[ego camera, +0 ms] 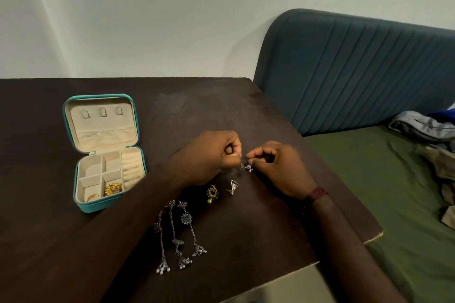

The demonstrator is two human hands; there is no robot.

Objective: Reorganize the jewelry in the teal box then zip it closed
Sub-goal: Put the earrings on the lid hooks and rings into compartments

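- On the dark wooden table (49, 241), head view: the left hand (209, 155) and right hand (275, 167) meet, curled fingertips of both pinching a small silver earring (245, 167).
- Well left of both hands lies the open teal zip jewelry box (91, 207), with gold pieces (113, 188) in its near compartments.
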